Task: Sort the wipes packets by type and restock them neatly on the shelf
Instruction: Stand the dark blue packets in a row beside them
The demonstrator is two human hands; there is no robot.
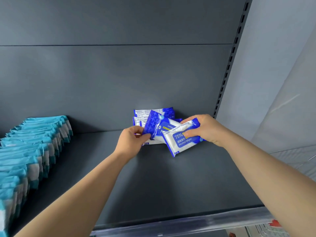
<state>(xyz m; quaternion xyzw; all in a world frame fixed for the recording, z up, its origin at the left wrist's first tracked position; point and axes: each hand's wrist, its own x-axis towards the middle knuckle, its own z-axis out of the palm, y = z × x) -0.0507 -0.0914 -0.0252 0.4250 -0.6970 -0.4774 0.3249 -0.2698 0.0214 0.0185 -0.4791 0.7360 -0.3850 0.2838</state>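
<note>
Dark grey metal all round: shelf below, back panel behind, slotted upright at the back right corner. Midway through restocking the blue-and-white alcohol type, by the look of things.

Gripped in the right hand, thumb on top and fingers curled beneath: one alcohol wipes packet, label up, held slantwise near the back edge. Pinched at its corner by the left hand: a second packet, tilted and leaning against the small stack of same-type packets standing at the back edge, right of centre.

Next, probably: stand both packets upright, square them against that stack, and keep the labels facing one way (calls for a light, even pinch, soft pouches buckling easily).

Along the left edge, well apart: long row of teal packets, standing on edge from back towards front.

Likely snags: leaning packet tipping the stack once released; two hands crowding one spot.

At the front edge, clear price strip; past the front right corner, something red, too cropped to identify.
</note>
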